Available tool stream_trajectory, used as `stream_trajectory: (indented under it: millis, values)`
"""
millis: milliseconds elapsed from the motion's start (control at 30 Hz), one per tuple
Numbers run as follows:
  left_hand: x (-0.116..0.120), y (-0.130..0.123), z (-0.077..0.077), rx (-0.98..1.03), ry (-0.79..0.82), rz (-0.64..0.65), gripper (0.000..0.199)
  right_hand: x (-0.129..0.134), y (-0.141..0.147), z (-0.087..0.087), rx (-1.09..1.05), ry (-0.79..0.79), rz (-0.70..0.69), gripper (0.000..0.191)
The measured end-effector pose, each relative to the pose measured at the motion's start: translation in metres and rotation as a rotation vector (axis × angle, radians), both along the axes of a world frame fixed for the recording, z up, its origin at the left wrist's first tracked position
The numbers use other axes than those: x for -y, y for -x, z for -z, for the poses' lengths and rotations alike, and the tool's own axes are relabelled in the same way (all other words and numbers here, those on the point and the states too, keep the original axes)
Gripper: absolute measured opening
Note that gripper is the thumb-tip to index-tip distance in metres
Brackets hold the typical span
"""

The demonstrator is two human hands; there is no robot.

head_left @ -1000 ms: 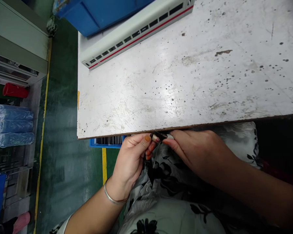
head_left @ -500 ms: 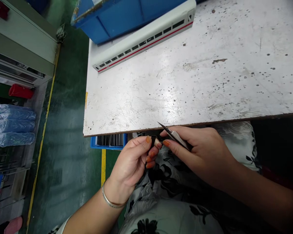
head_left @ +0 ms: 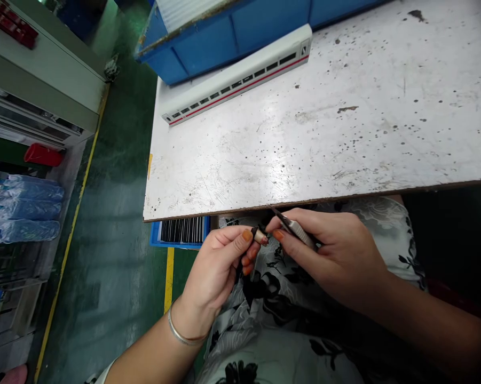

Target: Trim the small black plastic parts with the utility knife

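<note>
My left hand (head_left: 220,261) is closed, thumb against fingers, just below the table's front edge. A small dark piece (head_left: 253,232) shows at its fingertips; most of it is hidden. One fingertip wears a beige wrap (head_left: 259,236). My right hand (head_left: 332,250) is closed around a pair of pointed tweezers (head_left: 296,228) with a grey ribbed grip and a dark tip angled up and left. Its fingertips are close beside the wrapped finger. Farther back on the table, a white model train car body (head_left: 240,80) with dark windows and a red stripe lies along a blue bin.
The white, scratched table (head_left: 264,144) spans ahead of me. A large blue bin (head_left: 212,48) stands at its back. Below the left front corner sits a small blue tray (head_left: 155,234) of dark strips. Wrapped bottles (head_left: 28,205) and a red bucket (head_left: 44,154) are across the floor.
The view has shifted slightly. The tweezers' tip has swung a little right and down, and the dark piece at my left fingertips shows less than before.
</note>
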State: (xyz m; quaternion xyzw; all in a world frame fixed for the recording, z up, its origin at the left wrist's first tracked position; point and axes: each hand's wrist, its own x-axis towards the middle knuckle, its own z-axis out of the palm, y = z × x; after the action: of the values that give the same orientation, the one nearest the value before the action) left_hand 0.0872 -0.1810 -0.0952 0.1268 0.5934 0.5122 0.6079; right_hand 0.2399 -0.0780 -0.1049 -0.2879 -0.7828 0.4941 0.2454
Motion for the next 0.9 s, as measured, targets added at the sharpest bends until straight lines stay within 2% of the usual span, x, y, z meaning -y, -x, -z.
stream_trajectory:
  millis: [67,167,300,467,667,767,900]
  values:
    - [0.002,0.0,-0.004,-0.278,-0.045,0.026,0.017,-0.002,-0.004,0.0,-0.004,-0.037,0.031,0.013]
    - [0.005,0.001,-0.012,-0.729,-0.163,0.096,0.01,-0.004,-0.01,-0.001,0.009,-0.062,0.005,0.015]
    - [0.006,0.0,-0.018,-1.057,-0.341,0.158,0.018,-0.002,-0.015,0.004,0.029,-0.105,-0.055,0.029]
    - [0.008,-0.001,-0.021,-1.297,-0.44,0.232,0.029,0.003,-0.016,0.013,0.028,-0.233,-0.059,0.03]
    - [0.011,0.0,-0.024,-1.451,-0.481,0.29,0.031,0.004,-0.018,0.018,-0.018,-0.26,-0.068,0.026]
    - [0.011,0.0,-0.024,-1.463,-0.48,0.297,0.03,0.005,-0.015,0.013,-0.047,-0.185,-0.054,0.02]
    - [0.009,-0.002,-0.024,-1.469,-0.5,0.349,0.028,0.004,-0.007,-0.002,-0.042,0.097,-0.066,0.014]
